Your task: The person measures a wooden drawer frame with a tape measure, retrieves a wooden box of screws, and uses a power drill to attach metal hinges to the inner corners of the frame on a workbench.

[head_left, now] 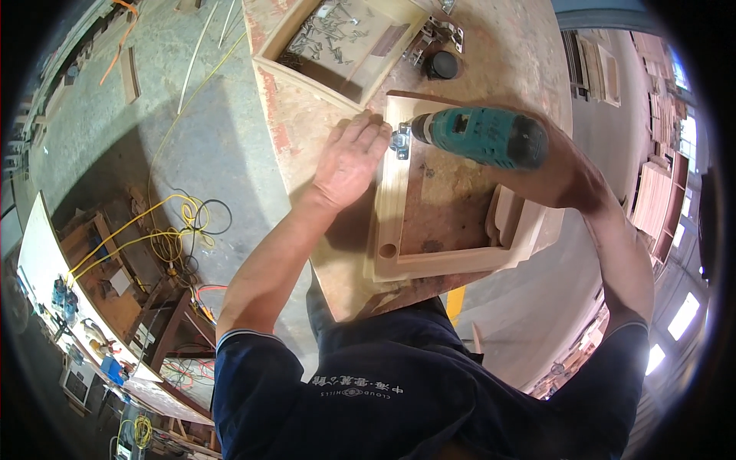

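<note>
My left hand (351,162) lies over the outer edge of a pale wooden frame (393,192), fingers stretched out and close together. Its fingertips are right beside a metal cabinet hinge (401,143) set on the frame's left rail; whether they touch the hinge I cannot tell. My right hand (546,182) is closed round a teal and black cordless drill (479,136), whose body hides most of the fingers. The drill lies almost level in the view, its chuck pointing left at the hinge. A round hole (389,251) shows bare near the rail's lower end.
The frame rests on a worn wooden workbench (307,153). Beyond it stand a shallow wooden tray (360,80) of loose screws, several metal hinges (438,36) and a black round object (443,66). Yellow cables (172,238) trail over the floor at left, near another bench (46,238).
</note>
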A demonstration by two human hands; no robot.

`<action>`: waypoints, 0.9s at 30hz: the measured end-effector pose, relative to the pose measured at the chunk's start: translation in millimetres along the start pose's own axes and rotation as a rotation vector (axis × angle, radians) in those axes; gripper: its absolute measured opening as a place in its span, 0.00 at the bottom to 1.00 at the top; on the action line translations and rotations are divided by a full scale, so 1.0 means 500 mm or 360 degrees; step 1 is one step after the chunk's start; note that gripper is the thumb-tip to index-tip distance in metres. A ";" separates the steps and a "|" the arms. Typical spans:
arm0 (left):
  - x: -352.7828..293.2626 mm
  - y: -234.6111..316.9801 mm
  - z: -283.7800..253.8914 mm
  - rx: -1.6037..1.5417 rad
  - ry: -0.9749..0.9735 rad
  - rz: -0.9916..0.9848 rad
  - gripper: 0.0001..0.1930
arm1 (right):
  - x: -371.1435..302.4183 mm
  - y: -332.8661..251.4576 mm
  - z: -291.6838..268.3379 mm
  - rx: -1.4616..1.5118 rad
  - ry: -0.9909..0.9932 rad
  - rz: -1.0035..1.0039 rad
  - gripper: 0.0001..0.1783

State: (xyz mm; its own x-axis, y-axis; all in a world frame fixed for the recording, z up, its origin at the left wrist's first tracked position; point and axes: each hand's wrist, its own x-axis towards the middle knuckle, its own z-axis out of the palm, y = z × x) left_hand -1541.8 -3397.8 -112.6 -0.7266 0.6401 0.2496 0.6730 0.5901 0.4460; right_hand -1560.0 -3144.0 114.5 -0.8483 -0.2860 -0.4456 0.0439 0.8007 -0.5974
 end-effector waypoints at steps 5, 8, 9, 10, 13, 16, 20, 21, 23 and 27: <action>-0.002 -0.001 0.000 0.0018 0.0005 0.0001 0.21 | 0.007 -0.016 -0.004 0.0147 -0.0051 -0.0034 0.30; -0.004 -0.003 0.002 0.0006 0.0000 0.0001 0.21 | 0.009 -0.017 -0.003 0.0218 -0.0113 0.0049 0.31; -0.003 -0.002 0.001 0.0005 0.0000 0.0000 0.21 | 0.004 -0.005 0.001 0.0170 -0.0064 -0.0015 0.31; -0.002 -0.001 -0.002 0.0013 -0.0022 -0.0003 0.21 | 0.002 0.001 0.003 0.0123 -0.0016 -0.0080 0.31; -0.002 -0.001 -0.002 0.0014 -0.0032 -0.0002 0.21 | 0.007 -0.003 0.003 0.0130 -0.0036 -0.0040 0.31; -0.002 -0.005 0.000 0.0045 -0.0019 0.0012 0.23 | 0.008 0.008 0.006 0.0087 -0.0005 -0.0067 0.30; 0.002 -0.003 -0.008 0.0088 -0.0054 0.0012 0.24 | 0.019 -0.019 0.001 0.0163 -0.0105 -0.0049 0.31; 0.002 -0.002 -0.009 0.0089 -0.0053 0.0007 0.24 | 0.020 -0.022 0.000 0.0120 -0.0100 -0.0182 0.31; 0.004 -0.002 -0.010 0.0017 0.0053 0.0036 0.20 | 0.022 -0.025 0.003 0.0077 -0.0098 -0.0319 0.32; 0.005 -0.002 -0.015 0.0049 0.0066 0.0046 0.19 | 0.017 -0.007 0.006 -0.0055 -0.0037 -0.0302 0.33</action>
State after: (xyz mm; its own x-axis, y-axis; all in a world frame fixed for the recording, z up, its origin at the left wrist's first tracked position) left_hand -1545.4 -3400.4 -106.0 -0.7117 0.6363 0.2976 0.6970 0.5871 0.4116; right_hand -1566.0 -3150.6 110.8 -0.8273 -0.4450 -0.3427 -0.1338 0.7488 -0.6492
